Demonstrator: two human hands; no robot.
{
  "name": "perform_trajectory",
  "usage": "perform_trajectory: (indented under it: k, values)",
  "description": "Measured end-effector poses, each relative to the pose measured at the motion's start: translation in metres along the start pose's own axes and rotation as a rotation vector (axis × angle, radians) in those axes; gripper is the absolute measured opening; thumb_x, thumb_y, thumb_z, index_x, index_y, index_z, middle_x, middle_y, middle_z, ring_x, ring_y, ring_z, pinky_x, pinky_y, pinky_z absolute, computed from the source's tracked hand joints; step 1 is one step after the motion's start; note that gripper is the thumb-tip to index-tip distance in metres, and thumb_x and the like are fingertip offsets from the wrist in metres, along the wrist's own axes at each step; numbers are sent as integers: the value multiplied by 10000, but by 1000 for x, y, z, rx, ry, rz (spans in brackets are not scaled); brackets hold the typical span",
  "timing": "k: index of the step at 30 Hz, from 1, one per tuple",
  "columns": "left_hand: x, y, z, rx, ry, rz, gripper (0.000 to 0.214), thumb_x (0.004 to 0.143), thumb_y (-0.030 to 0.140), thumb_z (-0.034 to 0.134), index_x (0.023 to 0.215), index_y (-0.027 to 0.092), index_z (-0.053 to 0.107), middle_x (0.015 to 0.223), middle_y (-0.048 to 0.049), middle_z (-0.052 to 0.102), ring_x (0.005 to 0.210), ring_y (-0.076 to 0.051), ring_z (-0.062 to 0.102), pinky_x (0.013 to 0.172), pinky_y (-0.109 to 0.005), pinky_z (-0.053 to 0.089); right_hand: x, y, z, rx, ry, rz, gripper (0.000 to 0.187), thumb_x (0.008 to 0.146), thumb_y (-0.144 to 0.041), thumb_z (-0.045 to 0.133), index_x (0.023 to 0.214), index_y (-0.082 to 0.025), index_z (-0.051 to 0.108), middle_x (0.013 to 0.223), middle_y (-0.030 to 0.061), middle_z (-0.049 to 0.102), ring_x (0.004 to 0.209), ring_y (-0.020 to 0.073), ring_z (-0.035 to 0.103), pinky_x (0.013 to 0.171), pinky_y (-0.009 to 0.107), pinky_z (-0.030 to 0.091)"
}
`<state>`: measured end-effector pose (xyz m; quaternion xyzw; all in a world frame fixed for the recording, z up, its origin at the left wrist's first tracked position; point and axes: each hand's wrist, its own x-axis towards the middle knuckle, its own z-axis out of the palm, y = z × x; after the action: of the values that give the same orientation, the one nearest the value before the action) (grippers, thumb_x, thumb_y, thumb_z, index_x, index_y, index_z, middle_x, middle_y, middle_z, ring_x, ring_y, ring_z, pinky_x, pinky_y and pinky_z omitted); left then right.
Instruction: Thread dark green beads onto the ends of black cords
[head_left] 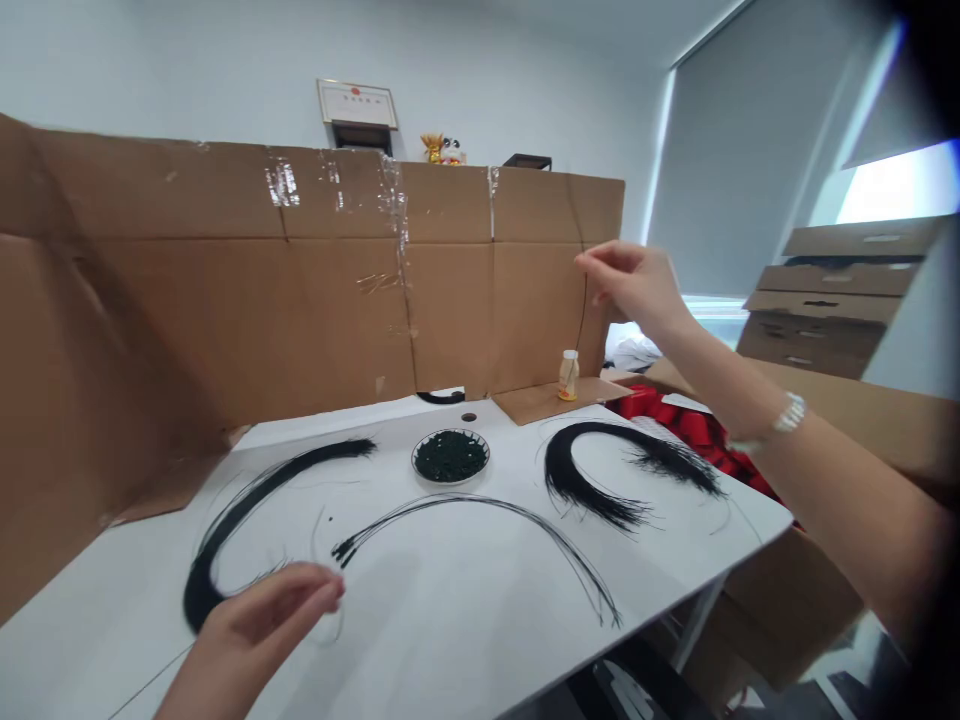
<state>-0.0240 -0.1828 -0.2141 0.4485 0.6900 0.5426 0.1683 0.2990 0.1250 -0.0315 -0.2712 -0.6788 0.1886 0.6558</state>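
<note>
Delicately, the raised right grip (634,285) pinches a thin black strand (583,320) above a small white-capped bottle (568,375); the half-curled left grip (262,625), over a white table (450,610) beside a curved black fibre bundle (199,590), may be empty, cannot tell.

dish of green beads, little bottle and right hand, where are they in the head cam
dish of green beads (450,482): head view, front rim
little bottle (569,378): head view, middle of the body
right hand (634,285): head view, back of the hand
</note>
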Motion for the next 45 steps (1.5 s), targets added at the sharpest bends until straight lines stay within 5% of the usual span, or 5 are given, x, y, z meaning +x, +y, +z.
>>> perform_trajectory:
  k: [6, 11, 22, 35, 45]
  values:
    - [-2, 31, 47, -349, 26, -60, 197, 716, 424, 837, 734, 231, 803, 763, -29, 751, 751, -199, 697, 736, -264, 564, -186, -34, 65, 248, -591, 226, 182, 874, -368, 744, 808, -200, 767, 697, 17, 646, 505, 99, 519, 404, 197, 448]
    - [-14, 34, 65, -435, 9, -6, 141, 763, 362, 805, 727, 225, 804, 795, -30, 707, 732, -173, 618, 693, -263, 516, -273, -32, 88, 486, -722, 620, 327, 839, -516, 756, 815, -190, 731, 692, 2, 594, 526, 98, 488, 448, 210, 448]
    - [-17, 18, 63, -413, -73, -6, 144, 818, 315, 794, 713, 216, 802, 801, -28, 690, 821, -178, 613, 719, -239, 490, -320, -30, 96, 517, -677, 774, 403, 844, -583, 727, 748, -196, 666, 688, 0, 541, 530, 112, 439, 485, 245, 406]
    - [-24, 4, 64, -512, -74, -150, 154, 800, 382, 827, 782, 229, 814, 842, -17, 753, 823, -162, 667, 794, -227, 545, -344, -40, 98, 188, -322, 400, 203, 952, -371, 638, 771, -295, 588, 705, 19, 534, 661, 225, 512, 633, 386, 460]
    - [-28, 6, 59, -494, -132, -37, 115, 837, 257, 787, 726, 234, 806, 863, -16, 739, 894, -161, 663, 825, -204, 529, -347, -47, 98, 211, -408, 361, 212, 963, -246, 603, 758, -206, 563, 701, -23, 528, 643, 134, 475, 637, 277, 390]
